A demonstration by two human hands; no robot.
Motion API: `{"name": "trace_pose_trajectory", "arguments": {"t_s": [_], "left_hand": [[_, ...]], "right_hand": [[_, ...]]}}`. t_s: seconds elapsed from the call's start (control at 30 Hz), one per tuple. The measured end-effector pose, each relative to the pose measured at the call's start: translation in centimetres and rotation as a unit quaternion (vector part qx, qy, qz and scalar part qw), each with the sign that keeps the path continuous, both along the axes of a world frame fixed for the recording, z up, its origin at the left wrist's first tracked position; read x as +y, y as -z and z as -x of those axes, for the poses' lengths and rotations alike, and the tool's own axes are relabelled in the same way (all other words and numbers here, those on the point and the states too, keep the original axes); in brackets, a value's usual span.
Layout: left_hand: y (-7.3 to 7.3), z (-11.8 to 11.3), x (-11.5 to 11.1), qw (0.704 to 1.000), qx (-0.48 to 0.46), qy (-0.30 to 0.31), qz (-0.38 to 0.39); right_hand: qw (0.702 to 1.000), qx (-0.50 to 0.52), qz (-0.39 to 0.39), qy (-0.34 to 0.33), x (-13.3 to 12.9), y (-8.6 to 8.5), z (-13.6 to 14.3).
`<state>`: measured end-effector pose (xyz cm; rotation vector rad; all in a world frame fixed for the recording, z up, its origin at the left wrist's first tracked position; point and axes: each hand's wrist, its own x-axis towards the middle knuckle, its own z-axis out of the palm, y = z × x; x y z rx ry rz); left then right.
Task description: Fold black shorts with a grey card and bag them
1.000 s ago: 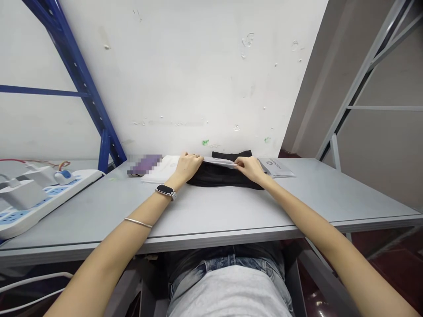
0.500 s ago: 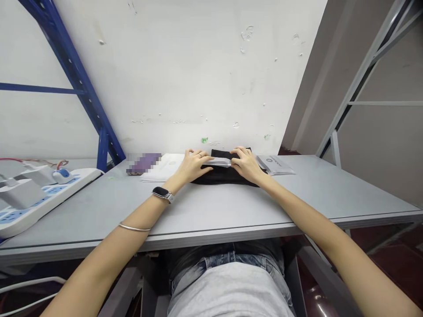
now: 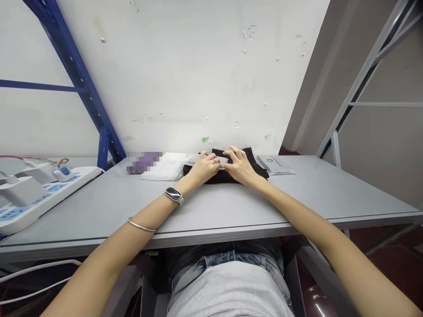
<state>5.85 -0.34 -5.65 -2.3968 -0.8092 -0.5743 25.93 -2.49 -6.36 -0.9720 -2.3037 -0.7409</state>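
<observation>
A folded black cloth (image 3: 261, 171) lies at the back of the table under both my hands. A thin whitish strip (image 3: 223, 161), perhaps paper or plastic, shows between my fingertips above the cloth. My left hand (image 3: 206, 167) has its fingers curled in over the left part of this strip; the fingertips are partly hidden. Close beside it, my right hand (image 3: 239, 165) has thumb and forefinger apart at the strip's right end, its other fingers raised over the cloth. A translucent flap (image 3: 194, 159) shows just behind my left hand.
Left of the cloth lie white flat packets (image 3: 163, 168) and a purple, pixelated object (image 3: 145, 162). A printed grey packet (image 3: 276, 165) lies to the right. A power strip (image 3: 56, 191) with plugged-in chargers runs along the table's left side. A white wall (image 3: 198, 79) stands behind.
My left hand has moved right along the strip and curled its fingers, now close to my right hand. The thumb and forefinger of my right hand have shifted slightly left and spread.
</observation>
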Motion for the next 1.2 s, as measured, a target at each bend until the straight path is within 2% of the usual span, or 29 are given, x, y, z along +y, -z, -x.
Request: {"name": "trace_pose_trajectory", "arguments": {"t_s": [0.17, 0.3, 0.4, 0.53, 0.73, 1.0, 1.2], "left_hand": [[-0.9, 2.8, 1.2, 0.999, -0.008, -0.053, -0.001], [-0.9, 5.2, 2.3, 0.997, -0.039, -0.057, 0.037], [-0.9, 6.1, 2.5, 0.995, -0.056, -0.065, 0.059], [-0.9, 6.1, 2.2, 0.995, -0.041, -0.064, 0.060], [-0.6, 6.0, 2.5, 0.997, -0.023, -0.052, 0.044], [-0.4, 5.5, 2.4, 0.999, -0.001, -0.044, -0.011], [-0.3, 5.1, 2.1, 0.999, -0.005, -0.012, -0.036]], "right_hand": [[0.999, 0.000, 0.002, 0.045, 1.3, -0.6, -2.2], [0.995, 0.008, 0.002, 0.096, 2.4, -0.8, -4.5], [0.994, 0.020, 0.000, 0.110, 2.8, -0.7, -6.0], [0.994, 0.007, 0.024, 0.104, 2.6, -0.7, -6.6], [0.993, -0.044, 0.056, 0.096, 2.0, -0.9, -5.6], [0.992, -0.074, 0.036, 0.092, 2.5, -0.1, -5.0], [0.992, -0.075, 0.040, 0.093, 2.6, 0.1, -5.2]]}}
